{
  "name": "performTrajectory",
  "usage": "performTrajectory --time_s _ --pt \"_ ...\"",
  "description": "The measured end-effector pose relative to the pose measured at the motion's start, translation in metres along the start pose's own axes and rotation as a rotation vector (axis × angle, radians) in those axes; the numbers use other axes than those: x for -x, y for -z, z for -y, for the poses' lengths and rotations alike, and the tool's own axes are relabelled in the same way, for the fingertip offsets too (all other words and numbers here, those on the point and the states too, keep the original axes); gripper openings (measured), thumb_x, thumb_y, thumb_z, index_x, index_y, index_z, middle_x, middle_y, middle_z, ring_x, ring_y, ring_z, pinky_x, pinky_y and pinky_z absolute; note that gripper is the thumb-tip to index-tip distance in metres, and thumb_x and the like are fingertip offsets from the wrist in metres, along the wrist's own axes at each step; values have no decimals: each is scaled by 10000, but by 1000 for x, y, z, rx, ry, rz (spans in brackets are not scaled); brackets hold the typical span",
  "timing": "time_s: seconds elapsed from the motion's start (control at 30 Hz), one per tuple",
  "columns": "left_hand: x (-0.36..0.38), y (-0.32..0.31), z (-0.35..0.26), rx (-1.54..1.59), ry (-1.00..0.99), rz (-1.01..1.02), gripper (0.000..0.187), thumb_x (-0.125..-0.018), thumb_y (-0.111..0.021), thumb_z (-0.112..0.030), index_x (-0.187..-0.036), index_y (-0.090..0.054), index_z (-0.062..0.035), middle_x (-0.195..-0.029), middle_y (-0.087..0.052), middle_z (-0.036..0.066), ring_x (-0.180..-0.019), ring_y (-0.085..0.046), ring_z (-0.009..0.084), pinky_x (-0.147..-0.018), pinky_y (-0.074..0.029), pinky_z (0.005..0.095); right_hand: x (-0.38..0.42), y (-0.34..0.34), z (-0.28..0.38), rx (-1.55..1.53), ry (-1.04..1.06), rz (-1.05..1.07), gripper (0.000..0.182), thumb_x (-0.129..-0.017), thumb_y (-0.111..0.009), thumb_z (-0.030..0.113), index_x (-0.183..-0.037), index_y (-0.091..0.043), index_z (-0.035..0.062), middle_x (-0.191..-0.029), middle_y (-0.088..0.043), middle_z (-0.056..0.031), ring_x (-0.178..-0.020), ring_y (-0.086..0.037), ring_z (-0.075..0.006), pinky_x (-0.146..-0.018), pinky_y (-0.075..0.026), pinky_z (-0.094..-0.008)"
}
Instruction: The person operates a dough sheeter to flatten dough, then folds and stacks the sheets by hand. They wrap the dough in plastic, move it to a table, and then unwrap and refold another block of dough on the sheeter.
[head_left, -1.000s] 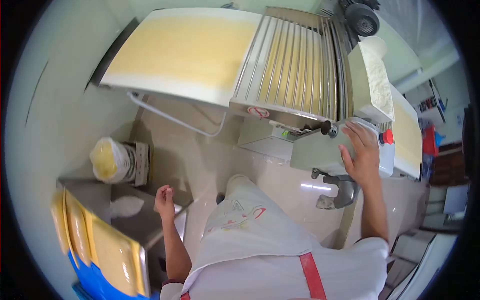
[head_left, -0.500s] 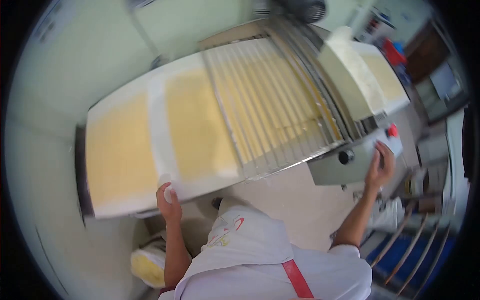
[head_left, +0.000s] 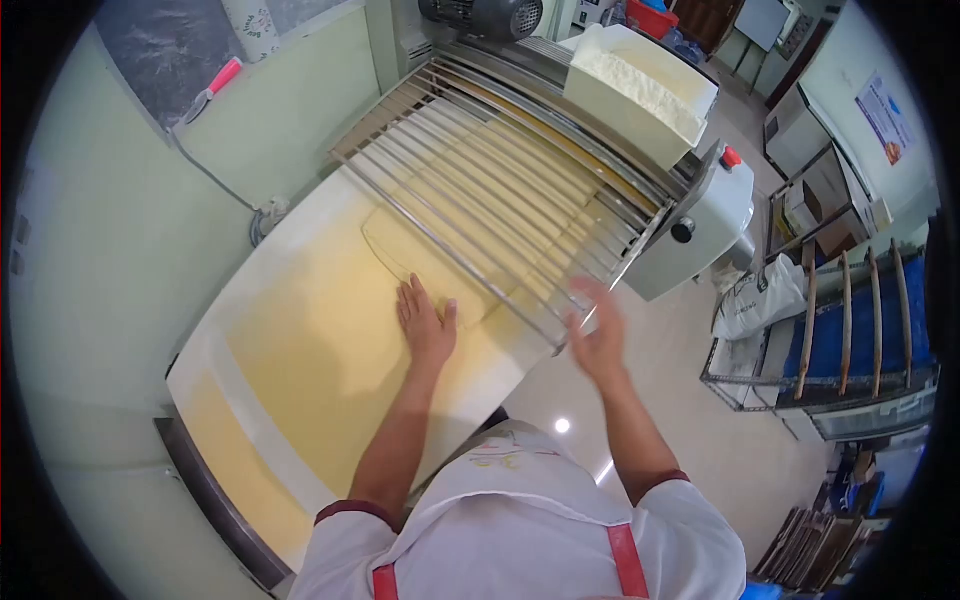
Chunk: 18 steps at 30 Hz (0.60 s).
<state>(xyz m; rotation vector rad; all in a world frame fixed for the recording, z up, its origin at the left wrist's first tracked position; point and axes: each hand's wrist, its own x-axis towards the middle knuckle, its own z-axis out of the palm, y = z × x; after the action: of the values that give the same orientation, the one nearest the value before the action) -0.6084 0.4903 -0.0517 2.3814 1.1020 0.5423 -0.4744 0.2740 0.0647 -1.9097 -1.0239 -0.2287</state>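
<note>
A pale yellow sheet, apparently dough, (head_left: pixel 300 330) lies on the white belt (head_left: pixel 265 410) of a machine. Flat on it, near its leading edge, rests my left hand (head_left: pixel 427 325), fingers spread and holding nothing. A metal bar guard (head_left: pixel 480 200) covers the upper part of the belt, and more yellow sheet shows beneath the bars. My right hand (head_left: pixel 597 330) is beside the guard's lower right corner; motion blurs its fingers, and whether it touches the guard is unclear.
Right of the guard is the machine's control housing (head_left: pixel 700 220) with a red button (head_left: pixel 732 158) and a black knob (head_left: pixel 683 230). Behind stands a floury white bin (head_left: pixel 640 95). A rack (head_left: pixel 845 320) and a white sack (head_left: pixel 760 300) stand at the right. A pink-handled tool (head_left: pixel 225 76) hangs on the wall.
The view has turned. My left hand has moved from the belt's near edge onto the yellow sheet and holds nothing. My right hand has gone from near the red button to the guard's corner.
</note>
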Motion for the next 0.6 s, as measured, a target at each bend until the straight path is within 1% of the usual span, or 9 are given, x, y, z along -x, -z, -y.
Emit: performTrajectory --time_s 0.03,0.1,0.13,0.23,0.33,0.43,0.5,0.53,0.6 --pt "5 5 3 433 85 -118 713 -926 -520 -264 -1462 -128 -7 -1484 -231 248 -1392 -220 338 -1123 -201 449 19 -28 19 -64 -33 131 415 -773 -655 69 -1173 -554 19 -1186 -581 -180 -1127 -543 -337 -981 -401 -395" --pt "16 18 14 1300 272 -342 666 -936 -519 -175 -1455 -138 -8 -1460 -269 241 -1367 -282 313 -1088 -294 426 49 -78 54 -94 -1 366 487 -770 -674 94 -1227 -515 33 -1248 -542 -186 -1173 -503 -358 -999 -392 -433" --pt "22 33 19 1490 512 -459 510 -919 -535 -64 -1373 -315 11 -1305 -460 195 -1208 -481 250 -950 -444 348 60 -104 69 -8 19 374 500 -772 -679 106 -1238 -508 41 -1263 -531 -182 -1189 -491 -357 -1004 -390 -437" --pt "38 78 74 1516 752 258 342 -898 -575 -73 -1218 -488 13 -1105 -587 123 -1006 -590 215 -834 -502 329 92 -166 106 188 77 382 522 -768 -689 125 -1251 -503 59 -1286 -519 -169 -1219 -470 -350 -1015 -388 -444" --pt "48 106 110 1262 655 459 220 -890 -600 -97 -1084 -571 1 -990 -634 79 -902 -627 192 -784 -521 323 100 -205 127 211 139 360 499 -758 -661 102 -1235 -522 58 -1262 -544 -159 -1196 -497 -333 -1003 -402 -435" --pt "69 138 144 1228 634 524 250 -905 -597 -164 -1096 -569 -4 -1017 -634 89 -943 -624 197 -808 -521 327 113 -221 146 164 130 453 450 -770 -593 74 -1215 -535 40 -1226 -574 -157 -1119 -559 -308 -938 -452 -409" --pt "79 159 181 1315 744 554 271 -919 -583 -205 -1106 -569 -9 -1038 -637 99 -956 -625 194 -824 -522 333 122 -227 165 131 100 549 415 -768 -555 50 -1183 -554 34 -1182 -605 -144 -1047 -608 -290 -860 -503 -386" --pt "76 170 202 1357 794 572 283 -926 -576 -225 -1111 -569 -12 -1048 -639 104 -962 -626 192 -831 -522 336 129 -233 173 127 161 548 366 -783 -525 49 -1146 -571 31 -1135 -627 -141 -985 -638 -279 -775 -534 -371" --pt "57 183 256 1423 837 431 326 -935 -565 -265 -1141 -564 -12 -1089 -637 118 -978 -624 198 -854 -520 349 138 -237 199 88 179 598 369 -787 -522 55 -1152 -569 29 -1132 -628 -139 -990 -636 -274 -783 -532 -374"
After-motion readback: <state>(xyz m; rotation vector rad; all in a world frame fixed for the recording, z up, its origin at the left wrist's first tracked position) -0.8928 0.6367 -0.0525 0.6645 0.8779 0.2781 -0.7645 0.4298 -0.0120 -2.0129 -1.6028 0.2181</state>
